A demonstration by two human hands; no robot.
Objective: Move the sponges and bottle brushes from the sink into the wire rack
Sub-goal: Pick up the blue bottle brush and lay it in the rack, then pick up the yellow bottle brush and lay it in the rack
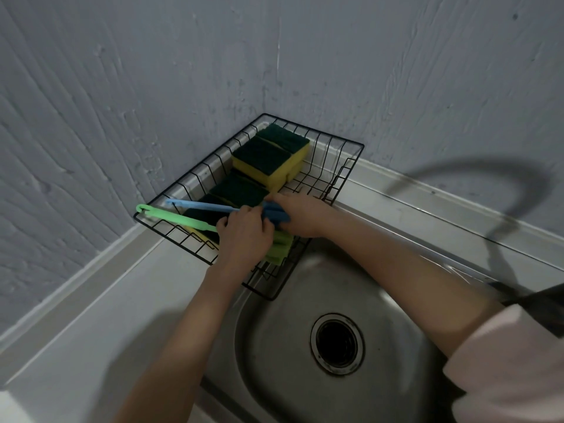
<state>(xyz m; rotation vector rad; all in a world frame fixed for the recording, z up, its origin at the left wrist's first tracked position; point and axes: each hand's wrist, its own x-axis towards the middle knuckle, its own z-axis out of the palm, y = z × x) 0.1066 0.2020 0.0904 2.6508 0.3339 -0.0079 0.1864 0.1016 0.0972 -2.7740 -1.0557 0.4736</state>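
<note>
I have the steel sink (pixel 305 300) filling the lower middle of my view, its drain (pixel 337 343) open at the bottom and no sponge or brush showing in the basin. The black wire rack (pixel 195 178) sits in the far corner of the counter (pixel 106 300) where the two walls meet, its near corner hanging over the sink's far rim. Inside the rack, yellow sponges with dark green scrub faces (pixel 268 157) are stacked toward the far corner, and more lie along the left side toward the near edge. Two bottle brushes rest across the rack's near-left part: the green brush (pixel 174 216) with its handle loop poking over the left rim and its green sponge head (pixel 279 248) at the near edge, and the blue brush (pixel 198 206) just behind it. My left hand (pixel 244 236) is curled over the brush handles where they cross. My right hand (pixel 297 215) grasps the blue brush's head (pixel 276 213), fingers wrapped around it.
</note>
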